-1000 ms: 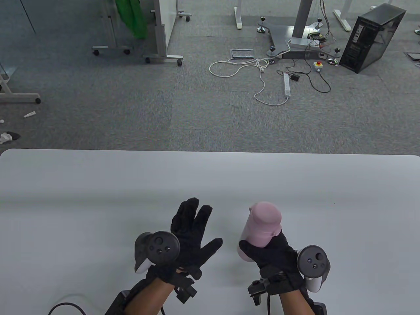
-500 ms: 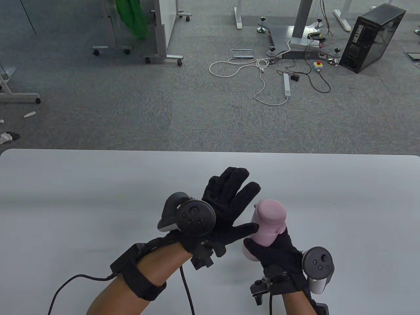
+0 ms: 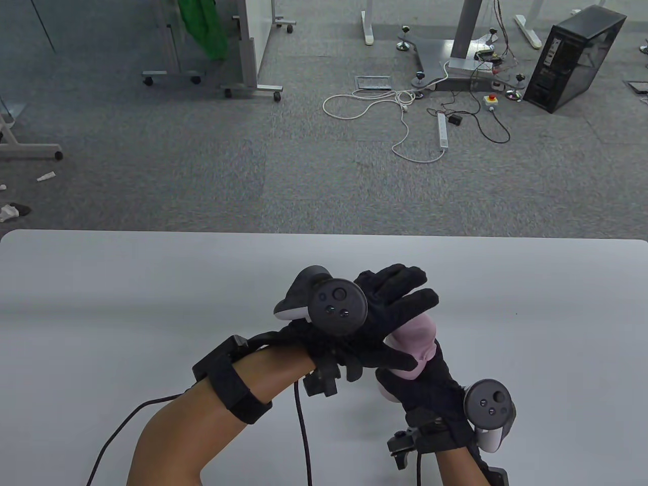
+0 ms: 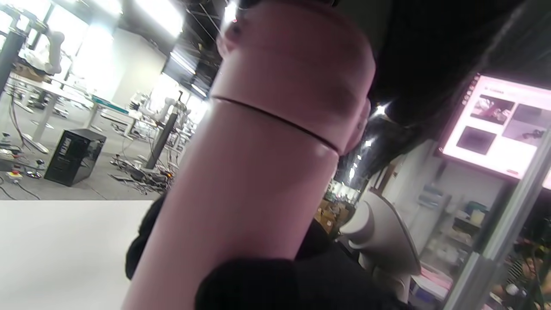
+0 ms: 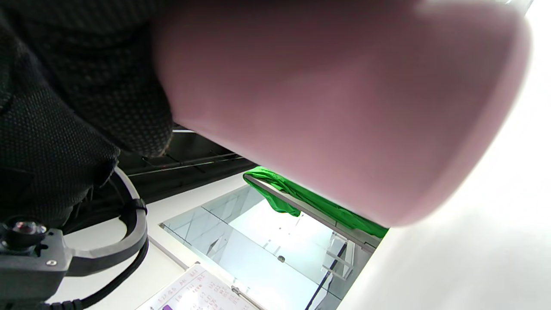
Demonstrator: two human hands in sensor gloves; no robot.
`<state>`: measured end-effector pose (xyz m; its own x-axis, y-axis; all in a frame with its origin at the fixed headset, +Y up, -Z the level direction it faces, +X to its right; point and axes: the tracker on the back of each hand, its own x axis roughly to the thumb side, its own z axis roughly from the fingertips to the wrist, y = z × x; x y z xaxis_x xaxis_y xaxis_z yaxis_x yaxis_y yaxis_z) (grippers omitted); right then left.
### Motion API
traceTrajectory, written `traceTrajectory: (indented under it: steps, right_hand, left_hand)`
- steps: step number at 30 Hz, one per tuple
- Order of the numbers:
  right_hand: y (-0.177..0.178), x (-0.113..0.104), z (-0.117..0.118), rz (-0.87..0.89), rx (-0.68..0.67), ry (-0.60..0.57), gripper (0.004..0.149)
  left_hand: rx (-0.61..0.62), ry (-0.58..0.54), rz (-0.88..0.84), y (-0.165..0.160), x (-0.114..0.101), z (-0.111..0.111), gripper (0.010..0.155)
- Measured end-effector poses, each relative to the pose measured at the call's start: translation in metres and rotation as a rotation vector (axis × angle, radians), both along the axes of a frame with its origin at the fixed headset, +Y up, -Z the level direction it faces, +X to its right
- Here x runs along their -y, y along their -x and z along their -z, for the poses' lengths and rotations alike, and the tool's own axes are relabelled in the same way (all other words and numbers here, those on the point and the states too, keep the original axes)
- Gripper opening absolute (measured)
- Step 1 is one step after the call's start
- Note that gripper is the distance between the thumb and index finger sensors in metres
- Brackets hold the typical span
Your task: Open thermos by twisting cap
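Note:
A pink thermos (image 3: 419, 338) is held above the white table, tilted a little, in my right hand (image 3: 425, 385), which grips its lower body. My left hand (image 3: 400, 319) lies over the pink cap with fingers spread and the thumb against the thermos side; the fingers are not curled round the cap. In the left wrist view the cap (image 4: 297, 56) sits on the body (image 4: 241, 193) with a thin seam between them, and my right glove (image 4: 275, 284) wraps the body below. The right wrist view shows the thermos base (image 5: 327, 99) close up beside my glove (image 5: 64, 86).
The white table (image 3: 152, 304) spreads to both sides, its far edge running across the middle of the table view. A black cable (image 3: 304, 430) trails from my left wrist over the near table. Grey carpet with cords and a PC tower (image 3: 572, 55) lies beyond.
My left hand has risen from the table and moved right, from open beside the thermos to over its cap. My right hand holds the thermos in nearly the same place.

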<state>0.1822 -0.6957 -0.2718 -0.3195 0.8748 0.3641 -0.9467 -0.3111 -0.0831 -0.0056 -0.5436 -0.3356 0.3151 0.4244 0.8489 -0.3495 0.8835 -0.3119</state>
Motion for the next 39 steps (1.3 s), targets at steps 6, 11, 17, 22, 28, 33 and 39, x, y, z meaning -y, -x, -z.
traceTrajectory:
  steps: [6,11,17,22,28,33,39]
  right_hand:
    - [0.002,0.000,0.001,-0.034,-0.013,-0.008,0.113]
    - [-0.001,0.002,0.001,-0.050,0.002,-0.004,0.113]
    - [0.000,0.002,0.001,-0.066,0.006,0.000,0.114]
    - [0.001,0.004,0.001,-0.079,0.020,-0.004,0.116]
    - [0.004,0.002,-0.002,-0.119,0.061,-0.022,0.115]
    - [0.009,-0.003,-0.007,-0.218,0.147,-0.049,0.114]
    - [0.019,-0.001,-0.014,-0.271,0.216,-0.040,0.113]
  left_hand:
    - [0.056,-0.043,0.093,-0.014,0.007,-0.003,0.089]
    - [0.059,-0.062,0.106,-0.016,0.008,-0.001,0.082]
    - [0.036,-0.057,0.080,-0.018,0.011,0.001,0.071]
    - [0.004,-0.136,0.099,-0.022,0.010,-0.002,0.067]
    - [-0.095,-0.174,0.190,-0.032,0.002,-0.010,0.067]
    - [-0.263,-0.192,0.244,-0.034,-0.001,-0.018,0.066]
    - [-0.399,-0.119,0.423,-0.042,-0.005,-0.015,0.070]
